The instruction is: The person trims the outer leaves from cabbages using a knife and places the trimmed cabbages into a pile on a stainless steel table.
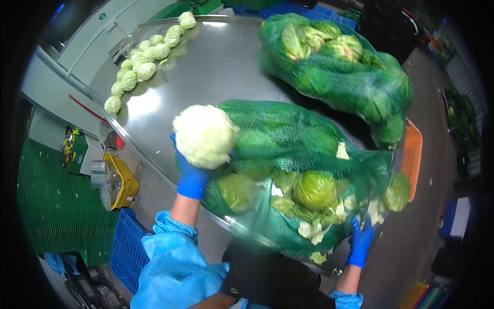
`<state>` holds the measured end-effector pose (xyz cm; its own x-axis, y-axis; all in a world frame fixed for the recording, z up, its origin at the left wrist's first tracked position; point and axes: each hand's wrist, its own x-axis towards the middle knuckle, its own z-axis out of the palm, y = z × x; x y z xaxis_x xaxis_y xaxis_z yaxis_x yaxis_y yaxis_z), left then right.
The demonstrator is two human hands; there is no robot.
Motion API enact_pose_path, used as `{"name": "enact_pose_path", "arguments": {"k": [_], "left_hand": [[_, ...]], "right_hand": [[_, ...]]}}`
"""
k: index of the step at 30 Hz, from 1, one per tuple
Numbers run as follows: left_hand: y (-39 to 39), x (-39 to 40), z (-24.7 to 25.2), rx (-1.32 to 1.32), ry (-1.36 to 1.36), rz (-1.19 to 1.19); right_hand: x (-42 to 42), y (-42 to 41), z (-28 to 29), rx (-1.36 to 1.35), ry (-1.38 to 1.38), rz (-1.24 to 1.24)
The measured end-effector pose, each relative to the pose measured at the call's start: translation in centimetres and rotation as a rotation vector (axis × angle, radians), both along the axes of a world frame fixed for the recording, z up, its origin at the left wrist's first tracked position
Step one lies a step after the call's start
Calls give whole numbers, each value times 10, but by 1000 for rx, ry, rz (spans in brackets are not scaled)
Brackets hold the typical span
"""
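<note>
In a blue glove, my left hand (191, 179) holds up a pale, trimmed cabbage head (205, 135). My right hand (361, 239), gloved too, grips a knife (367, 206) whose thin blade points away from me; its handle is mostly hidden in my fingers. Between my hands lies an opened green mesh sack (285, 123) of cabbages. A green cabbage (314, 189) rests in its opening among loose leaves (289, 206). Leaf scraps (316, 231) lie on the mesh close to my right hand. Another green cabbage (397, 192) sits by the table's right edge, beyond the knife.
A row of trimmed cabbages (146, 69) lines the far left of the steel table (216, 58). A second full mesh sack (332, 81) lies at the back right. An orange crate (412, 160) stands past the right edge. Yellow (125, 181) and blue crates (125, 251) stand left, below the table.
</note>
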<state>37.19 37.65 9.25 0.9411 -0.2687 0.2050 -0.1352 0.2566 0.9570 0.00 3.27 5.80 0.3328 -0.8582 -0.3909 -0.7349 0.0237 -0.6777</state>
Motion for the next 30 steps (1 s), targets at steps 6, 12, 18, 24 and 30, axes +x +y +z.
{"name": "enact_pose_path", "arguments": {"k": [6,12,18,24,30], "left_hand": [[76,128,-13,-650,533,185],[143,205,-126,-530,616,228],[106,267,-40,-619,236,165],[-4,145,84,-534,266,-1047],[-119,-100,-16,726,142,-916]], "right_hand": [[-15,15,-38,-59,-295,161],[-3,31,-33,3,-252,68],[1,29,-37,-47,-267,7],[38,45,-18,40,-473,-122],[79,35,-26,109,-567,-12]]}}
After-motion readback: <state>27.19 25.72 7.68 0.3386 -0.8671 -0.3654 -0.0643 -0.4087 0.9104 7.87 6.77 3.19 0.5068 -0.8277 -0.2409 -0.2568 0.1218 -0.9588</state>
